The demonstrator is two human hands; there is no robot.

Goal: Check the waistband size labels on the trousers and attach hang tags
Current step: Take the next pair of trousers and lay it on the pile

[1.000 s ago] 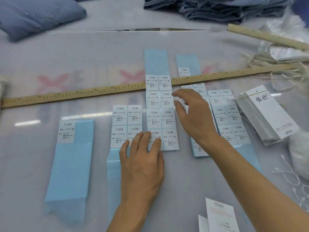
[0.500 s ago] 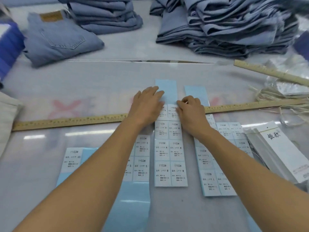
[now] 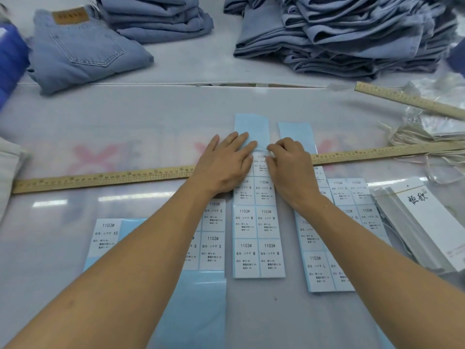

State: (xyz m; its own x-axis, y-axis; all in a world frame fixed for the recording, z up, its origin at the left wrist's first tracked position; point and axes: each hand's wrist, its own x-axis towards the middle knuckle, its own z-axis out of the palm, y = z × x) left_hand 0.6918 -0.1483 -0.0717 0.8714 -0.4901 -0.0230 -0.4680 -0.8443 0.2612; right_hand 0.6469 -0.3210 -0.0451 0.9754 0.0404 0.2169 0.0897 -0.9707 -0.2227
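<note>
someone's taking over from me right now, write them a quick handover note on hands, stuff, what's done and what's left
Left hand: flat, pressing down the M sticker strip.
Right hand: fingers curled at the strip's top sticker, apparently peeling it.
XS, S, L and XL strips lie alongside; hang tags sit on the right, folded jeans at the table's far side.
Done: strips laid out.
Left: no tag stickered or attached in view.

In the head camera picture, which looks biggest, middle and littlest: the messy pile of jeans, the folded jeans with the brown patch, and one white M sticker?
1. Messy pile of jeans, biggest.
2. Folded jeans with the brown patch.
3. One white M sticker, littlest.
The jeans lie farther from the camera, so they really are bigger.
</note>
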